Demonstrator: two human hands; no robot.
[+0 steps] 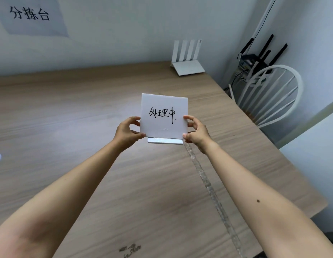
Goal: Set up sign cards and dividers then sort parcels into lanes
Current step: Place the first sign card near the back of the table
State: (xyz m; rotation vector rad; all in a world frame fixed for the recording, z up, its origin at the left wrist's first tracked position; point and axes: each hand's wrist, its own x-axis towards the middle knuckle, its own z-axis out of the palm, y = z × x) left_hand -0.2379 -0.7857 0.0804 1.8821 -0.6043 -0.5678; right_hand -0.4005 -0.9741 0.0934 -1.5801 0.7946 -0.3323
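Both my hands, left hand (127,131) and right hand (194,132), pinch the white handwritten sign card (163,116) by its side edges; its clear base (165,140) should seat flat and square on the wood-grain counter (69,112); lettering should face me.

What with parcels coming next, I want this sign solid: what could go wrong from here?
1. The sign card stands tall on a narrow base; when the left hand and right hand let go of its side edges, it may tip.
2. The base sits by the far end of the clear strip; resting partly on it, the card might stand crooked.
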